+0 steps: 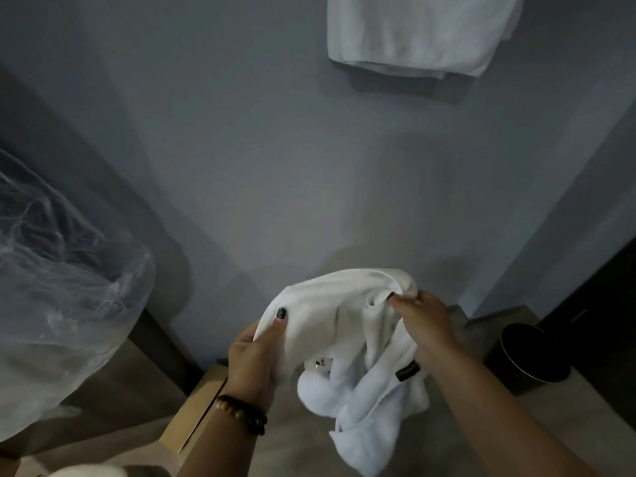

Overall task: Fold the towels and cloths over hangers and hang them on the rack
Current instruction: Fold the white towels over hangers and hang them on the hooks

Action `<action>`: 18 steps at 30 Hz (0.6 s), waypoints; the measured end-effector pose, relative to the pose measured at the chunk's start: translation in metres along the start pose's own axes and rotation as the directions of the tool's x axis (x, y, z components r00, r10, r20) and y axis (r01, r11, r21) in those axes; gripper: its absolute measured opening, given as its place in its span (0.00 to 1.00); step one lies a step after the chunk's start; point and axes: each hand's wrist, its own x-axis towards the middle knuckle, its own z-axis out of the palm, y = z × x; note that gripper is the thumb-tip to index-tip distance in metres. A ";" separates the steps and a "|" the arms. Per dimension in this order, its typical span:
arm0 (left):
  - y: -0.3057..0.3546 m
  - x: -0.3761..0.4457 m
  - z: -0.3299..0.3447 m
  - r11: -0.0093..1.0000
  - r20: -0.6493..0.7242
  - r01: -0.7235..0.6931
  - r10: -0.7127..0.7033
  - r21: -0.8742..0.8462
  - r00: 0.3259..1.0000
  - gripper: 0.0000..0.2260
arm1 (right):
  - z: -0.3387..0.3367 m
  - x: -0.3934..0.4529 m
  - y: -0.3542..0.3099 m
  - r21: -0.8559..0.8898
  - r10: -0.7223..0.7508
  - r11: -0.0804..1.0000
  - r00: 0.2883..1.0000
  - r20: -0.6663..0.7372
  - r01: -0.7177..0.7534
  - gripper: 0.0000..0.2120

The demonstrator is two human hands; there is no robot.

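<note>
Towel [330, 318] bunched between both gripping hands [340, 335].

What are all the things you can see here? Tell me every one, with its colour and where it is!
held towel: 1, white, bunched in the middle, gripped by both hands
hanging towel: 1, white, folded, top of the view against the wall
wall: 1, grey, behind everything
plastic bag: 1, clear and crinkled, at the left edge
bin: 1, black and round, low on the right
box: 1, tan, low down by the left wrist
bracelet: 1, dark beads, on the left wrist
left hand: 1, holds the towel's left edge, thumb on top
right hand: 1, pinches the towel's upper right part
</note>
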 end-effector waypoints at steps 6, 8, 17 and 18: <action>0.011 -0.002 0.023 0.993 0.042 0.056 -0.052 -0.108 0.998 0.07 | -0.005 -0.002 0.019 0.329 0.347 0.850 0.907 0.240 -0.412 0.07; 0.015 -0.001 0.025 0.983 0.098 0.084 -0.069 -0.166 0.993 0.09 | -0.010 -0.009 0.016 0.426 0.363 0.766 0.871 0.330 -0.481 0.07; 0.003 0.000 0.039 0.992 0.196 0.048 -0.024 -0.120 0.980 0.11 | -0.013 -0.039 -0.010 0.690 0.316 0.451 0.825 0.469 -0.566 0.09; 0.003 -0.001 0.040 0.992 0.217 0.037 -0.010 -0.119 0.976 0.12 | -0.014 -0.044 -0.018 0.682 0.296 0.478 0.832 0.469 -0.554 0.08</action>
